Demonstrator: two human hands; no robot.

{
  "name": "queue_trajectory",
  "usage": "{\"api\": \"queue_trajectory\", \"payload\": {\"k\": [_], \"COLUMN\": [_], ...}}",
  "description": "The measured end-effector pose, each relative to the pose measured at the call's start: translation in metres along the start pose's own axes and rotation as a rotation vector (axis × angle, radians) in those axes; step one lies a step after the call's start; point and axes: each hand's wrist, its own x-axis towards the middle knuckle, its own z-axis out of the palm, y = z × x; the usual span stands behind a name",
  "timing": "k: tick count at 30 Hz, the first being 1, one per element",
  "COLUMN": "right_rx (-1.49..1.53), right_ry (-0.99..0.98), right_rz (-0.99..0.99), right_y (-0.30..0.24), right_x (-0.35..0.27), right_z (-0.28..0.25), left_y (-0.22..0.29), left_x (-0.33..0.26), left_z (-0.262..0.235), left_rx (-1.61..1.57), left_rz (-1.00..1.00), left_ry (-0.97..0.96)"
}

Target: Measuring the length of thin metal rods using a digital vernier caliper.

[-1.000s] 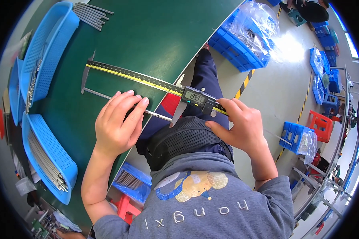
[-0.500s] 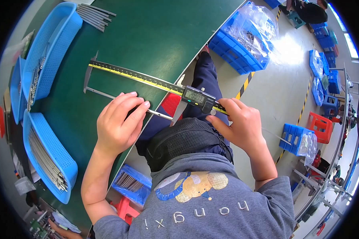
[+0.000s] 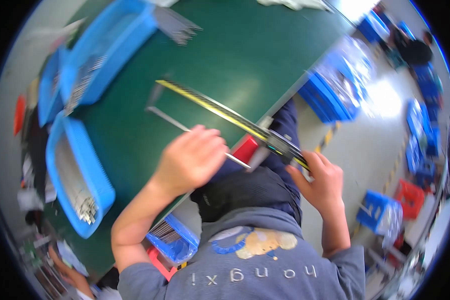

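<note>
My right hand (image 3: 321,179) is closed round the end of a digital caliper (image 3: 216,106), thumb near its slide. The caliper slants from upper left to lower right, above the green table's edge and my lap. A thin metal rod (image 3: 171,118) lies lengthwise between its two long jaws. My left hand (image 3: 192,157) grips that rod near its middle, back of the hand up, the fingertips partly hidden. Motion blur and tilt make the caliper's display unreadable, and I cannot tell whether both jaws touch the rod ends.
Blue baskets (image 3: 104,192) holding metal rods stand along the left of the green table (image 3: 130,145). More loose rods (image 3: 177,26) lie at the far side. A blue crate (image 3: 330,97) with plastic bags is right of the table; another rod-filled box (image 3: 172,237) sits below its edge.
The whole view has shifted and blurred, so table and baskets appear displaced. The caliper has tilted more steeply, its display turned from view. Both hands keep their holds.
</note>
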Motion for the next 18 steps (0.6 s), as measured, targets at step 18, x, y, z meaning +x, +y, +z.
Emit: {"api": "queue_trajectory", "payload": {"k": [18], "right_rx": [0.061], "right_ry": [0.072], "right_rz": [-0.006], "right_y": [0.009], "right_x": [-0.004], "right_z": [0.003], "left_y": [-0.171], "left_x": [-0.046], "left_z": [-0.136], "left_rx": [0.511], "left_rz": [-0.488], "left_ry": [0.357]}}
